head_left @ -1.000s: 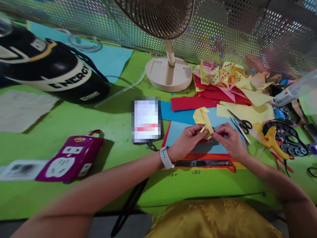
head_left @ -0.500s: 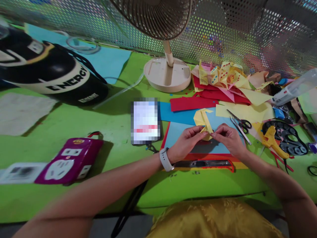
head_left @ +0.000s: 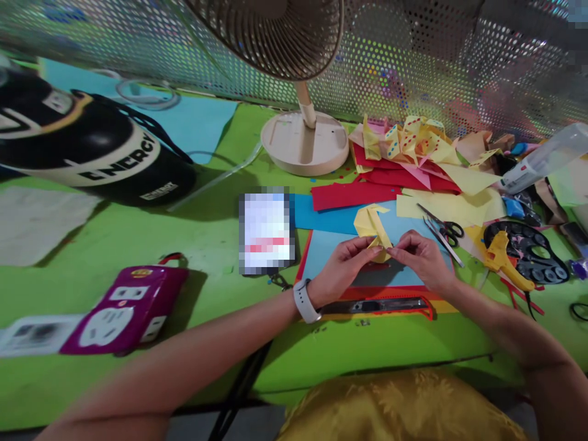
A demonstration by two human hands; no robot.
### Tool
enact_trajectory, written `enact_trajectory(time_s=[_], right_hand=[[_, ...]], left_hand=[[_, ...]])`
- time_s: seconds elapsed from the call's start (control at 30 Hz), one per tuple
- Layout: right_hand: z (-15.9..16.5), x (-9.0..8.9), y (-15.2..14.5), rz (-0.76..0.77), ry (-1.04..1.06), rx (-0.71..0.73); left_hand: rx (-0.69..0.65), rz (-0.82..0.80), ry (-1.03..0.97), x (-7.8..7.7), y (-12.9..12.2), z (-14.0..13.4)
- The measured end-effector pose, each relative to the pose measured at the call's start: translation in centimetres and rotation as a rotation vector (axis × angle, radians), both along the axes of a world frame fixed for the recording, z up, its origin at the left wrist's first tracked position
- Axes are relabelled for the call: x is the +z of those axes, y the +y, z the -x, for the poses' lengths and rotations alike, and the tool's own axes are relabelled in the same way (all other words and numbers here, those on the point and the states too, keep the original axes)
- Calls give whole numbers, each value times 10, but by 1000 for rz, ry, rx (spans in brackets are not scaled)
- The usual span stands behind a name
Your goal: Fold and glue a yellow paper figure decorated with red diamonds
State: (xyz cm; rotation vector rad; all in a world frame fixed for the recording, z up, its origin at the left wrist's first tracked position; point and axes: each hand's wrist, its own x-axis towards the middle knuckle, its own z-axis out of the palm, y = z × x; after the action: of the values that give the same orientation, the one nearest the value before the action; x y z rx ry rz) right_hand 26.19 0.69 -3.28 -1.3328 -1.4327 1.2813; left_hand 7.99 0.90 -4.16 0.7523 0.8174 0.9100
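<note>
Folded paper (head_left: 366,222) left of scissors (head_left: 444,228), fan (head_left: 305,105) behind

My feed puts me in a craft workspace: at the green table (head_left: 151,239) I see decorated paper shapes (head_left: 420,139) and red sheets (head_left: 351,195) at two o'clock, folded yellow paper (head_left: 376,226), scissors (head_left: 444,226) and a glue gun (head_left: 500,257) at three, a box cutter (head_left: 381,305) at four. Home, classroom or workshop, I can't tell.

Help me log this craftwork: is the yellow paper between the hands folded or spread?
Folded: the yellow paper shows angled edges and overlapping layers.
</note>
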Motion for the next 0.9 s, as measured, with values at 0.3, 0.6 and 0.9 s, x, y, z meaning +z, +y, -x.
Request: enact_trajectory(time_s=[0.3,0.6,0.9], right_hand=[[-1,-2,-1,-45,-77,18],[1,-1,-4,-72,-105,19],[2,1,-3,-41,-69,1]], left_hand=[[12,-59,78,1,-3,0],[38,-87,172,6,-2,-3],[24,-115,195,6,-2,-1]])
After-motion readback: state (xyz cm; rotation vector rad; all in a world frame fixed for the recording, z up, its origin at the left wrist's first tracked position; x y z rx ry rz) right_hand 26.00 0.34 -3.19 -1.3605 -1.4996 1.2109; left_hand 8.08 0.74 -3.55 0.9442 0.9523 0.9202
